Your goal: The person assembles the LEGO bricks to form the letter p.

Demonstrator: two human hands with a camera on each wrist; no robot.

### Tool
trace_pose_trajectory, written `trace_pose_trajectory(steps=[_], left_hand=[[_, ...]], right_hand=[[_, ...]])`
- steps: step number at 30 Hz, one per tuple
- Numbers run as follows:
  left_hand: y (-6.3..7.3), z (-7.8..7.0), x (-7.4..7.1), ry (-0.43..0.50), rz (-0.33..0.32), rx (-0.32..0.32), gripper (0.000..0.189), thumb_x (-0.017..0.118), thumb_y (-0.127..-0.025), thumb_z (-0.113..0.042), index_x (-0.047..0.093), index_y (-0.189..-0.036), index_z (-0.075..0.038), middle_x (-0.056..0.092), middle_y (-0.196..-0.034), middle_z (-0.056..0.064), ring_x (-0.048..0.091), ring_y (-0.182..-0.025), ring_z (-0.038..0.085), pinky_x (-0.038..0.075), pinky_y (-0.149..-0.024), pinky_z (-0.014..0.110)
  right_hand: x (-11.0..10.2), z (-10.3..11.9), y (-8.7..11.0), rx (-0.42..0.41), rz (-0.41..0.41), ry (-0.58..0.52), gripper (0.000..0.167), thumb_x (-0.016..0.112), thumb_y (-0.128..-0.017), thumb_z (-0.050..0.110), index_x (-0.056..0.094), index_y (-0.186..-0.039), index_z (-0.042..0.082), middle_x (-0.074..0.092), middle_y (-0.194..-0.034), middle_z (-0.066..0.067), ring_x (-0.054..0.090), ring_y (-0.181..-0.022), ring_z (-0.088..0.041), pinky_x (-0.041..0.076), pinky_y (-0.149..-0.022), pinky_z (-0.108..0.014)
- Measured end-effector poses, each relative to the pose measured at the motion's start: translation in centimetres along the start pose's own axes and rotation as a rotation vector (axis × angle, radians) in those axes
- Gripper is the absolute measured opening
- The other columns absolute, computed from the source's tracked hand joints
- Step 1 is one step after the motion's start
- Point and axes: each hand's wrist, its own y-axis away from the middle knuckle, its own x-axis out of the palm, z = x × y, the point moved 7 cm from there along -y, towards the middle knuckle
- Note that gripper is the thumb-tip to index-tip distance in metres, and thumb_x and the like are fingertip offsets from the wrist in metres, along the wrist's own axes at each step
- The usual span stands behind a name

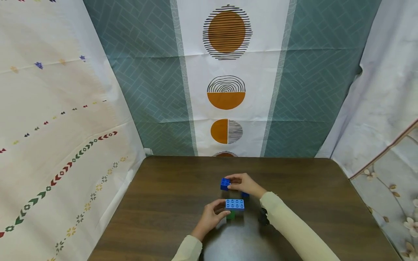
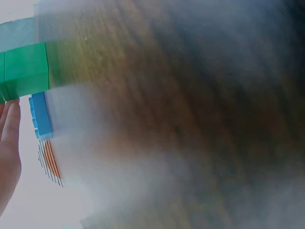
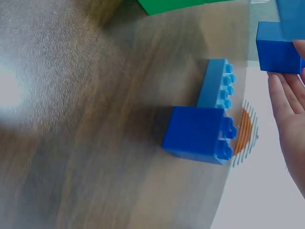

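My left hand grips a light blue eight-stud toy brick and the green brick below it, thumb at the near side. In the left wrist view, its fingers touch the underside of green brickwork. Farther back, my right hand pinches a dark blue four-stud brick between thumb and fingers. Fingers support that brick from below in the right wrist view, where a light blue piece partly covers it. Whether the two touch, I cannot tell.
On the brown table, another dark blue brick sits beneath the right wrist, partly hidden. Behind it, the right wrist view shows a light blue brick. Patterned cloths hang behind the table, with more at both sides.
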Motion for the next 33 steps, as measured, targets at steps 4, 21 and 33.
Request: trace_pose_trajectory(steps=[4,21,33], left_hand=[[0.0,0.0,-0.1,-0.002,0.008,-0.005,0.032,0.068,-0.088,-0.003,0.061,-0.118,0.003,0.064,-0.114,0.022,0.061,-0.108,0.036,0.053,-0.089,0.04],[-0.7,3.7,0.3,-0.026,0.0,0.027,0.034,0.071,-0.087,-0.014,0.063,-0.119,-0.005,0.067,-0.114,0.013,0.064,-0.107,0.024,0.054,-0.088,0.032],[-0.7,3.2,0.5,-0.028,-0.007,-0.011,0.033,0.069,-0.088,-0.007,0.064,-0.12,-0.006,0.067,-0.115,0.013,0.063,-0.108,0.027,0.054,-0.089,0.034]], right_hand=[[-0.6,0.7,0.7,-0.001,-0.002,-0.018,0.039,0.069,-0.091,0.02,0.062,-0.127,0.009,0.064,-0.121,-0.013,0.063,-0.103,-0.024,0.054,-0.089,-0.039],[-1.4,2.1,4.0,-0.047,0.007,-0.071,0.042,0.068,-0.092,0.023,0.059,-0.13,0.006,0.062,-0.123,-0.015,0.063,-0.106,-0.027,0.054,-0.089,-0.039],[-0.9,2.5,5.5,-0.047,0.029,-0.094,0.041,0.068,-0.091,0.022,0.06,-0.129,0.007,0.059,-0.128,-0.018,0.061,-0.11,-0.03,0.053,-0.091,-0.037]])
